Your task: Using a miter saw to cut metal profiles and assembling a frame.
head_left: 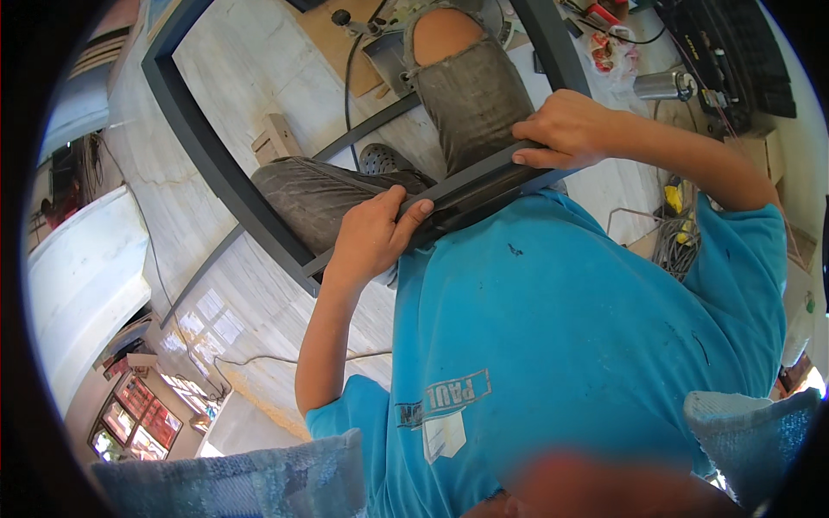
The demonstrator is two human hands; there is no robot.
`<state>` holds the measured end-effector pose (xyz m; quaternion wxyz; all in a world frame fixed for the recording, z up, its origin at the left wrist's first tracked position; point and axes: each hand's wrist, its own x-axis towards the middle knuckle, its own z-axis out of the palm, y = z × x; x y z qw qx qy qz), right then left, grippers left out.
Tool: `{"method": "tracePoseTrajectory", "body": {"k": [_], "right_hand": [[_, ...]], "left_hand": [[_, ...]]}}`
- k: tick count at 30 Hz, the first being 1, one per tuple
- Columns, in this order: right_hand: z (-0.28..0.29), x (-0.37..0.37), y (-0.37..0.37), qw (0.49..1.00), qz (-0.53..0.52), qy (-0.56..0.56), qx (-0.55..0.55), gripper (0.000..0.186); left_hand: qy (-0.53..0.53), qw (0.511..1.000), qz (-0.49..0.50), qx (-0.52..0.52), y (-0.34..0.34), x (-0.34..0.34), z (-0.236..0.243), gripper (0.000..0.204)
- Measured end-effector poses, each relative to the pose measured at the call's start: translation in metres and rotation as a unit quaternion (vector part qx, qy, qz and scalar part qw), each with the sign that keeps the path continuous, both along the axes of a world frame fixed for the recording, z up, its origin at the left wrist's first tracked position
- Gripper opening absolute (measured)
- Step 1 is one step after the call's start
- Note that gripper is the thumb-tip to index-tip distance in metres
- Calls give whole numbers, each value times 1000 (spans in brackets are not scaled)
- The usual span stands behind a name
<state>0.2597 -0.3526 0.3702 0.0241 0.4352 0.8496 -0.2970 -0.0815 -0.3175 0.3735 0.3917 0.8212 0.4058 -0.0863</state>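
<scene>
At far left, a white curved panel (91,285) stands beside the pale, grey-veined tiled floor (173,216), with a multi-pane window (136,419) below it in the view. Next, the left side bar of a dark grey rectangular frame (203,151) runs obliquely from upper left down to a corner near the person's left forearm; the frame's near bar crosses the lap, close against the blue T-shirt (553,302). Within the frame's outline lie pale wooden blocks (276,138). The left hand (376,233) is closed around the near bar toward its left part, the thumb laid along the side nearest the body. Between the hands appear a perforated dark clog (384,161) and torn dark grey trousers (471,99), one knee bare; beyond them, a black cable (349,95) trails over the floor. The right hand (570,129) is likewise closed on the near bar, at its right end by the corner, with fingers curled and thumb extended along it. At right are a clear plastic bag (615,53) with red markings, a silver cylindrical can (663,85), a coil of grey cable (676,246) and an open black case (730,52).
</scene>
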Motion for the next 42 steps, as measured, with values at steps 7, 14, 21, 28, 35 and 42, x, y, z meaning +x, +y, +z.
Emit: {"method": "tracePoseTrajectory", "body": {"k": [7,14,21,28,35,42], "right_hand": [[-3,0,-1,1000,12,-6,-17,42],[-6,-8,-13,998,20,-18,-51,37],[-17,-9,-13,1000,0,-6,-5,36],[-19,-23,-31,997,-42,2,58,28],[-5,-26,-53,992,-73,28,104,56],[-27,-35,-66,982,-119,50,139,66]], "left_hand": [[-16,999,-8,49,-5,-3,-6,49],[-6,998,-27,49,-10,-8,-16,46],[-59,997,-25,47,-5,-10,-26,43],[-93,992,-78,42,0,-19,-27,49],[-93,991,-41,90,-20,-43,-27,58],[-121,953,4,278,-49,-66,-55,62]]}}
